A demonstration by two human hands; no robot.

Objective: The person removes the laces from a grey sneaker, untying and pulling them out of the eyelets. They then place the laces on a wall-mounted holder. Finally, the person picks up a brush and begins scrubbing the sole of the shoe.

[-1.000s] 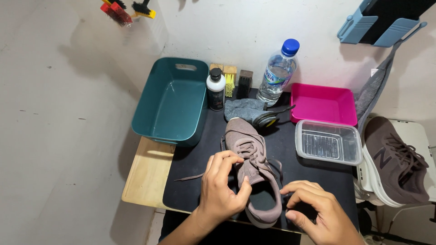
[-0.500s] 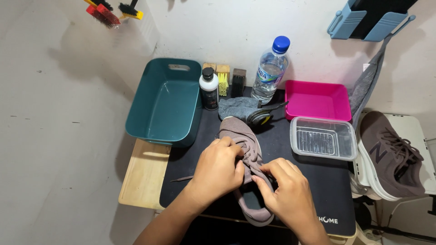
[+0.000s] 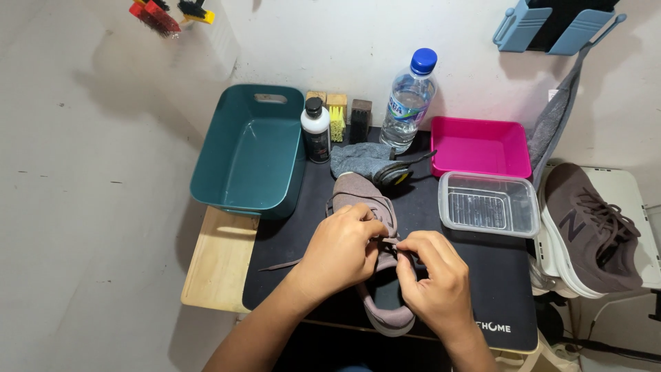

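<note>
Head view: at 12 o'clock of the black mat [image 3: 475, 275] a clear water bottle [image 3: 406, 103] with blue cap and a blue-and-white label band stands against the wall; at 11 o'clock, a small white bottle [image 3: 316, 131] with black cap and dark label. Between them, three small brushes [image 3: 343, 117] stand upright. A teal tub [image 3: 251, 151] sits at 10 o'clock, partly on the wooden board [image 3: 217, 262]. A pink tray [image 3: 480, 146] is at 1 o'clock, with a clear lidded box [image 3: 490, 204] just below it at 2 o'clock. A grey cloth [image 3: 361, 160] lies just beyond the shoe's toe. A second dark shoe [image 3: 593, 231] rests off the mat at 3 o'clock on a white surface. White lettering marks the mat's near right corner. The mauve suede shoe [image 3: 375, 275] lies mid-mat, toe toward 12 o'clock, heel toward the person, and a lace end [image 3: 279, 265] trails toward 9 o'clock. Left hand [image 3: 341, 251] and right hand [image 3: 430, 279] meet over the tongue, each with fingers pinched on the laces there; the hands cover most of the lacing.
</note>
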